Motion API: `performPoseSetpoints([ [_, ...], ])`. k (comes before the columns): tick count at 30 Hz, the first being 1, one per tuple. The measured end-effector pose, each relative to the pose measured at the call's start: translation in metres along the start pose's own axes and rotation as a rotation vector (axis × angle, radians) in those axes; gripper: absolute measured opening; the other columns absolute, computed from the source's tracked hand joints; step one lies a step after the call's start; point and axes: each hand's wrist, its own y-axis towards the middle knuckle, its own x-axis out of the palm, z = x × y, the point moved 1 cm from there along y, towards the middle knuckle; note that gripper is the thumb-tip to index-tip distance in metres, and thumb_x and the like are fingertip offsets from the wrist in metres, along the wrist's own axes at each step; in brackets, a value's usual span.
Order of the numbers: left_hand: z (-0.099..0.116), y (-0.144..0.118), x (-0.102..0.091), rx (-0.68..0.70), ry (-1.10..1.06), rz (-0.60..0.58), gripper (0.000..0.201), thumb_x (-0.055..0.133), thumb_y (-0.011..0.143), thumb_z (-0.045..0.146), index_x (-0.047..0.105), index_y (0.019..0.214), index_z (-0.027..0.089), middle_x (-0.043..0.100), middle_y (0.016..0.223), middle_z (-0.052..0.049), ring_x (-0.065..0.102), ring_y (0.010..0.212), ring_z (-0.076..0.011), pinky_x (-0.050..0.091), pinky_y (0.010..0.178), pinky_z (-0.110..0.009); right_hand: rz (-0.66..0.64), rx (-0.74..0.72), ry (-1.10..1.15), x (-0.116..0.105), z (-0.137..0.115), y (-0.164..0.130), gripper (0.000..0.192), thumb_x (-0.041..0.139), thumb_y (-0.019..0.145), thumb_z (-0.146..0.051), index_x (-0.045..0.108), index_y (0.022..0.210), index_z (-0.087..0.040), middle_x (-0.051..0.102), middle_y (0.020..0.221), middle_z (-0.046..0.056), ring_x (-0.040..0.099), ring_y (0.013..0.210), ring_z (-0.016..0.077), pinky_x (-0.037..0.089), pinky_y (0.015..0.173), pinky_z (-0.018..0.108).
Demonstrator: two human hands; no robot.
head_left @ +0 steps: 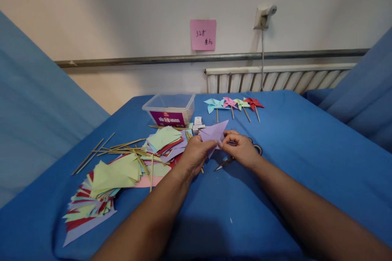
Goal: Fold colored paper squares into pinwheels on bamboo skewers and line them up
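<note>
purple paper is pinched by the left hand and the right hand, just above the blue table | scissors are seen under the hands | four pinwheels are lined up behind | paper piles and sticks are spread at the left

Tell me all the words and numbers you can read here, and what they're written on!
"32" followed by handwriting I can't make out: pink note on the wall.
Purple label on the plastic box: printing too blurred to read.
Small white box: print too small to read.
</note>
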Motion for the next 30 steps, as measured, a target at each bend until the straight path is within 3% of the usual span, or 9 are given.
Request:
performPoseSetpoints([
  [17, -0.004, 0.004, -0.004, 0.025, 0.061, 0.013, 0.037, 0.075, 0.058, 0.016, 0.072, 0.094, 0.009, 0.072, 0.084, -0.009, 0.065, 0.079, -0.0211, 0.049, 0.077, -0.032, -0.008, 0.002, 0.004, 0.002, 0.0, -0.003, 0.02, 0.069, 0.071, -0.038, 0.062, 0.062, -0.022, 0.066, 0.094, 0.007, 0.059, 0.11, 0.0262, 0.048, 0.089, 0.039],
  [20, -0.001, 0.004, -0.005, -0.001, 0.087, 0.025, 0.035, 0.074, 0.057, 0.015, 0.072, 0.091, 0.009, 0.072, 0.082, -0.01, 0.065, 0.073, -0.0204, 0.05, 0.07, -0.031, 0.04, 0.043, 0.106, 0.0, 0.004, -0.001, 0.023, 0.073, 0.069, -0.041, 0.063, 0.077, -0.022, 0.066, 0.1, 0.006, 0.062, 0.103, 0.0247, 0.049, 0.089, 0.042],
  [24, 0.005, 0.001, -0.006, -0.081, 0.138, 0.008, 0.038, 0.072, 0.056, 0.014, 0.072, 0.094, 0.01, 0.072, 0.083, -0.011, 0.065, 0.067, -0.0208, 0.05, 0.062, -0.031, 0.188, 0.09, 0.207, -0.008, 0.005, 0.005, 0.052, 0.079, 0.063, -0.038, 0.058, 0.107, -0.023, 0.065, 0.113, 0.008, 0.062, 0.105, 0.0238, 0.048, 0.092, 0.044],
  [27, 0.006, -0.001, -0.006, -0.115, 0.173, -0.04, 0.038, 0.071, 0.056, 0.012, 0.073, 0.093, 0.01, 0.072, 0.08, -0.012, 0.064, 0.063, -0.0204, 0.049, 0.059, -0.03, 0.103, 0.082, 0.198, -0.012, -0.001, 0.006, 0.052, 0.079, 0.063, -0.034, 0.059, 0.11, -0.02, 0.068, 0.099, 0.007, 0.064, 0.094, 0.0217, 0.05, 0.085, 0.04],
  [30, 0.005, -0.003, -0.007, -0.08, 0.278, -0.083, 0.024, 0.07, 0.056, 0.011, 0.074, 0.079, 0.009, 0.069, 0.067, -0.01, 0.059, 0.052, -0.0161, 0.043, 0.05, -0.026, -0.014, 0.08, 0.113, -0.014, -0.009, 0.003, 0.047, 0.078, 0.063, -0.029, 0.062, 0.107, -0.02, 0.069, 0.094, 0.004, 0.063, 0.08, 0.0178, 0.051, 0.074, 0.034],
])
